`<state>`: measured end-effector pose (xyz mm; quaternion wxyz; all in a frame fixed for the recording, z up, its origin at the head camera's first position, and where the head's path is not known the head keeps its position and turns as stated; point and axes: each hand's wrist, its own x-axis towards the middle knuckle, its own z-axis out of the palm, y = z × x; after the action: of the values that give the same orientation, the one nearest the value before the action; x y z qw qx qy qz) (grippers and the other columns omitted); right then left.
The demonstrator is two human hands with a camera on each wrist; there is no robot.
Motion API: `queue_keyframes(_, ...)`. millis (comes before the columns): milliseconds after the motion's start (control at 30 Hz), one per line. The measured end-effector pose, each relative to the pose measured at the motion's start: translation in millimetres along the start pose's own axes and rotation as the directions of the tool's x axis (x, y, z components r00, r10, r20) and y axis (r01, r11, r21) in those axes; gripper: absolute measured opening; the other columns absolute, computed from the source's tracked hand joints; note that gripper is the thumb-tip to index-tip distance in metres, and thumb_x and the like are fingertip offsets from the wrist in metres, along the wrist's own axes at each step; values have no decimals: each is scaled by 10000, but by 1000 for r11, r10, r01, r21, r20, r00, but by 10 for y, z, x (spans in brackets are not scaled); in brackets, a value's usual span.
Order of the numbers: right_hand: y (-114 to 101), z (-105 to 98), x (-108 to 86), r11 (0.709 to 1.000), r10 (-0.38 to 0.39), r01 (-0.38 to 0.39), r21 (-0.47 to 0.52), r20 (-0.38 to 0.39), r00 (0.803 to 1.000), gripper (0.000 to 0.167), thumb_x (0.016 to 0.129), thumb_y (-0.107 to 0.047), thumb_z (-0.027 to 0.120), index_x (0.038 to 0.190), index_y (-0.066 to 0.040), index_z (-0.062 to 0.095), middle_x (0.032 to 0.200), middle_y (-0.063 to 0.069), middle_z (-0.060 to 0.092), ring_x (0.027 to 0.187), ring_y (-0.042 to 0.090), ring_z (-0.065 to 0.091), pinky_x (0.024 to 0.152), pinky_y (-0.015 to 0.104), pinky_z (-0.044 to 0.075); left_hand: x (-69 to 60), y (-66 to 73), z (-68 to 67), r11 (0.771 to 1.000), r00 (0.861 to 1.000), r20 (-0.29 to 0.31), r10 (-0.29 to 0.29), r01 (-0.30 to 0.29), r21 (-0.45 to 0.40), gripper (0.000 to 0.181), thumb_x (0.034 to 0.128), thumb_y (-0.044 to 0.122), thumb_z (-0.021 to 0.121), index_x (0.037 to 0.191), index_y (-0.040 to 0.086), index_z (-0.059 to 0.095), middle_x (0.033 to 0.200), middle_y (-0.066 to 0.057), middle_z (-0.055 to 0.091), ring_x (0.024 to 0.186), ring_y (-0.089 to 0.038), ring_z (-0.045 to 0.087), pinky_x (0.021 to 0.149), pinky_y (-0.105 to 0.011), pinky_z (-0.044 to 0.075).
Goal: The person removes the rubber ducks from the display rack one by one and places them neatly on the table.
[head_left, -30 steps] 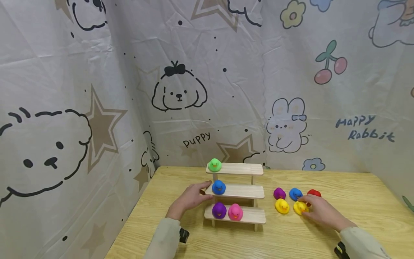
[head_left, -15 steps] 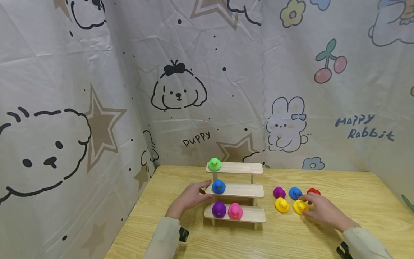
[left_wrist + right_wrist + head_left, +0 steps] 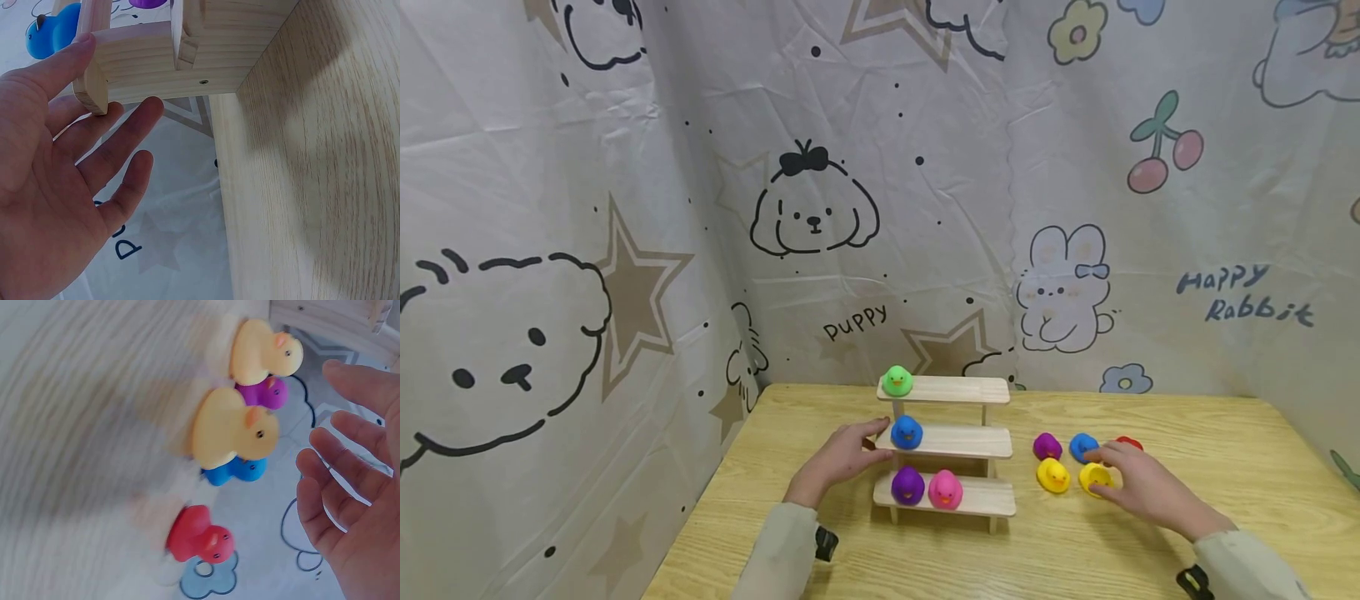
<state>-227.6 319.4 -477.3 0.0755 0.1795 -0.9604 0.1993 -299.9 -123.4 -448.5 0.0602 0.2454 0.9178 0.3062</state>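
A three-tier wooden shelf [image 3: 977,443] stands on the table. My left hand [image 3: 842,460] grips the left end of its middle tier, thumb on one side and fingertips on the other, the remaining fingers spread. A blue duck [image 3: 907,432] sits beside that hand. On the top tier is a green duck [image 3: 897,381]; a purple duck [image 3: 907,485] and a pink duck [image 3: 945,489] share the bottom one. My right hand [image 3: 1153,492] hovers over the right yellow duck [image 3: 228,428], fingers loosely bent and apart from it in the right wrist view. It partly hides a red duck [image 3: 197,536].
Right of the shelf, another yellow duck [image 3: 1053,476], a purple duck [image 3: 1047,446] and a second blue duck [image 3: 1083,447] rest on the wooden table [image 3: 970,567]. A printed curtain [image 3: 880,192] hangs behind the table.
The right hand's fingers have shifted slightly left over the right yellow duck. My left hand stays at the middle tier, and the ducks remain in place.
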Motion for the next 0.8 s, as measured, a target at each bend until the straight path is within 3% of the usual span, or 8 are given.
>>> queue_keyframes(567,-371,-67,16,999,-24,23,-46,-9,1000,384,788,-247,777,1123,-100,661,1122,87,620,1066,343,559,853,524,494,13,-34,21,1000,1000,-3,0,0,10,595,915,389,614,1419,119,452,1431,-45,448,1048,-213,598,873,-346,504)
queue_keyframes(800,-517,-82,31,997,-70,70,-33,-3,998,366,779,-263,784,1096,-120,669,1022,-5,601,914,200,570,764,380,545,9,-26,16,1000,1000,-7,1,0,11,593,917,383,614,1420,116,451,1432,-45,447,1048,-216,598,875,-344,503)
